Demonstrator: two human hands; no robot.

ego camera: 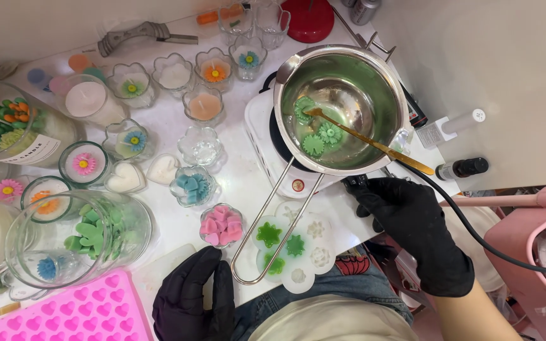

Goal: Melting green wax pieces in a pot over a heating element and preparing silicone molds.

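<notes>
A steel melting pot (342, 113) sits on a small white hot plate (266, 151), with several green flower-shaped wax pieces (314, 129) in its liquid. A gold spoon (374, 144) lies across the pot's rim, bowl end in the pot. My right hand (415, 233), in a black glove, touches the hot plate's black knob at the plate's right corner. My left hand (194, 297), also gloved in black, rests flat on the table's front edge next to the pot's long wire handle (273, 218). A white flower mould (295, 249) with green wax in three cavities lies under the handle.
Many small glass flower and heart cups (203, 104) with candles crowd the left half of the table. A big glass jar (77, 237) of green wax shapes, a pink heart mould (64, 312), a dish of pink hearts (221, 224) and two small bottles (459, 169) lie around. A black cord (475, 233) runs right.
</notes>
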